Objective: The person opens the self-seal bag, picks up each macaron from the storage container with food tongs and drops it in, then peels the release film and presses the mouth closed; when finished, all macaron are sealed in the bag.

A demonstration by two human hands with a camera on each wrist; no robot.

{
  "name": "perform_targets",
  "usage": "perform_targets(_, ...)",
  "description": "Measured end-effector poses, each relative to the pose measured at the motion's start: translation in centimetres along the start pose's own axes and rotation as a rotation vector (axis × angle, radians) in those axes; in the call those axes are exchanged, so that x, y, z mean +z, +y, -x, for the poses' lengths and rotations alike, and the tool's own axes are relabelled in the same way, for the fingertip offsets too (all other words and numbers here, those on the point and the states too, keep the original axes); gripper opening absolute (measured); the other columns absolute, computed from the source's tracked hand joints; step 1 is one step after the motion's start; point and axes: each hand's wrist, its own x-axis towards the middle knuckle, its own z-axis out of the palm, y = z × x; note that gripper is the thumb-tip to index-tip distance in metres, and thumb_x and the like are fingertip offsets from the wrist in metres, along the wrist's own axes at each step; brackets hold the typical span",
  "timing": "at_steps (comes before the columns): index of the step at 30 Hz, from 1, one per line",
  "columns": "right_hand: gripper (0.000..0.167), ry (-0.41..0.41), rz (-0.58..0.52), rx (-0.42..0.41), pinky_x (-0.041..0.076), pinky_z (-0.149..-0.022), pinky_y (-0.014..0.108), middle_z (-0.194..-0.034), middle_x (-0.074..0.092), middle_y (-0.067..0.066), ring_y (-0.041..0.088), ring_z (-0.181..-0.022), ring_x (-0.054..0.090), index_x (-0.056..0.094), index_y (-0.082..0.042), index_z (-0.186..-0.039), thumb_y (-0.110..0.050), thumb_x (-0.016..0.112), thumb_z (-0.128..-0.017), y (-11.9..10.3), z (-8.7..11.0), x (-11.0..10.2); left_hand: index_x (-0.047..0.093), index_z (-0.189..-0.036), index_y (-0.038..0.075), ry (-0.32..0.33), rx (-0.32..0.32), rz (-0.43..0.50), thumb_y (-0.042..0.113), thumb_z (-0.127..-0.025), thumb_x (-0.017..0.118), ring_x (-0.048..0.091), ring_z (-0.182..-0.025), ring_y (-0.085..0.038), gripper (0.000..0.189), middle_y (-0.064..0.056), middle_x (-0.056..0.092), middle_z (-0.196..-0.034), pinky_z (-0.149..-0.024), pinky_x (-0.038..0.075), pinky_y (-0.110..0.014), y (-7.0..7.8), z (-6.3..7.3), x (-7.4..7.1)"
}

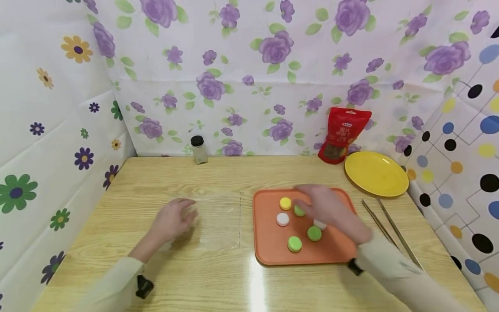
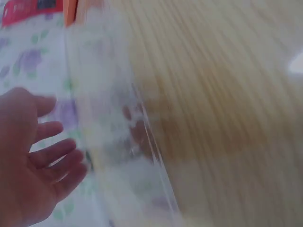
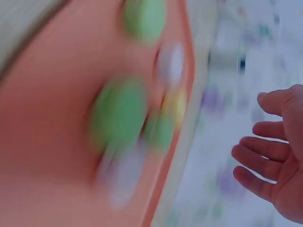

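Observation:
Several macarons lie spread on an orange tray point(image 1: 273, 255): a yellow one point(image 1: 285, 203), a white one point(image 1: 283, 219), a light green one point(image 1: 294, 244) and a darker green one point(image 1: 314, 233) among them. My right hand point(image 1: 327, 210) hovers over the tray's right part, blurred, partly covering other macarons; its fingers are spread and hold nothing in the right wrist view. To the left, my left hand point(image 1: 173, 219) is beside a clear plastic piece with straight edges point(image 1: 220, 223), which lies on the table. Its fingers are loosely bent with nothing in them.
Metal tongs point(image 1: 400, 234) lie right of the tray, with a yellow plate point(image 1: 376, 173) behind them. A red pouch point(image 1: 343, 134) stands at the back, and a small black-capped jar point(image 1: 199, 150) at back left. Patterned cloth encloses the wooden table point(image 1: 195, 277).

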Motion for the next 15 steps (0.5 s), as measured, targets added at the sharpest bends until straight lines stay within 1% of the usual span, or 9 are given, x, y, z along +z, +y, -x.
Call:
perform_targets(1, 0.042, -0.030, -0.001, -0.040, 0.054, -0.092, 0.048, -0.124, 0.067, 0.016, 0.033, -0.111, 0.065, 0.065, 0.001, -0.129, -0.022, 0.072, -0.095, -1.3, -1.4, 1.1, 0.066, -0.124, -0.006, -0.021, 0.028, 0.010, 0.016, -0.091, 0.074, 0.062, -0.110, -0.042, 0.040, -0.026, 0.064, -0.122, -0.093, 0.051, -0.056, 0.3, -0.3, 0.7)
perform_targets(3, 0.042, -0.087, 0.027, -0.123, 0.050, -0.098, 0.048, -0.129, 0.064, 0.017, 0.033, -0.118, 0.061, 0.065, 0.001, -0.129, -0.024, 0.071, -0.095, -3.7, -3.8, 3.4, 0.061, -0.129, -0.006, -0.062, 0.073, 0.032, 0.018, -0.090, 0.075, 0.049, -0.126, -0.049, 0.048, -0.031, 0.055, -0.135, -0.104, 0.040, -0.062, 0.6, -0.8, 1.9)
perform_targets(5, 0.046, -0.142, 0.089, -0.177, 0.047, -0.102, 0.048, -0.132, 0.062, 0.018, 0.033, -0.123, 0.058, 0.065, 0.001, -0.129, -0.029, 0.070, -0.095, -5.6, -5.6, 5.7, 0.059, -0.133, -0.006, -0.097, 0.091, 0.043, 0.020, -0.091, 0.075, 0.041, -0.132, -0.050, 0.053, -0.032, 0.049, -0.141, -0.108, 0.031, -0.066, 0.8, -1.0, 2.9)
perform_targets(7, 0.050, -0.200, 0.173, -0.207, 0.045, -0.105, 0.048, -0.135, 0.060, 0.018, 0.033, -0.127, 0.055, 0.064, 0.000, -0.129, -0.037, 0.070, -0.095, -7.1, -6.9, 7.9, 0.058, -0.134, -0.006, -0.122, 0.103, 0.046, 0.021, -0.091, 0.074, 0.037, -0.136, -0.050, 0.053, -0.031, 0.046, -0.144, -0.109, 0.025, -0.070, 0.7, -1.1, 3.6)
perform_targets(9, 0.055, -0.271, 0.257, -0.200, 0.044, -0.105, 0.046, -0.139, 0.058, 0.016, 0.031, -0.131, 0.052, 0.065, -0.003, -0.128, -0.046, 0.068, -0.094, -8.1, -7.6, 9.7, 0.058, -0.135, -0.005, -0.139, 0.106, 0.047, 0.023, -0.091, 0.073, 0.034, -0.138, -0.050, 0.055, -0.030, 0.045, -0.146, -0.107, 0.020, -0.075, 0.5, -0.9, 4.1)
perform_targets(12, 0.065, -0.364, 0.336, -0.164, 0.041, -0.107, 0.046, -0.145, 0.053, 0.013, 0.028, -0.137, 0.045, 0.061, -0.006, -0.134, -0.056, 0.066, -0.092, -9.1, -8.1, 11.3, 0.056, -0.138, -0.003, -0.161, 0.099, 0.060, 0.029, -0.092, 0.073, 0.029, -0.141, -0.049, 0.059, -0.027, 0.042, -0.149, -0.106, 0.013, -0.078, 0.2, -0.6, 4.4)
perform_targets(13, 0.068, -0.385, 0.354, -0.153, 0.040, -0.109, 0.046, -0.146, 0.052, 0.012, 0.027, -0.139, 0.043, 0.060, -0.007, -0.135, -0.058, 0.066, -0.091, -9.3, -8.3, 11.7, 0.056, -0.140, -0.002, -0.168, 0.093, 0.070, 0.031, -0.092, 0.073, 0.027, -0.142, -0.049, 0.060, -0.026, 0.041, -0.150, -0.106, 0.011, -0.079, 0.0, -0.5, 4.5)
perform_targets(15, 0.069, -0.404, 0.366, -0.137, 0.033, -0.113, 0.052, -0.147, 0.051, 0.011, 0.027, -0.142, 0.037, 0.061, -0.007, -0.134, -0.059, 0.067, -0.089, -9.6, -8.5, 12.2, 0.054, -0.142, 0.000, -0.177, 0.074, 0.088, 0.034, -0.092, 0.073, 0.024, -0.143, -0.049, 0.063, -0.024, 0.040, -0.152, -0.106, 0.009, -0.079, -0.3, -0.1, 4.6)
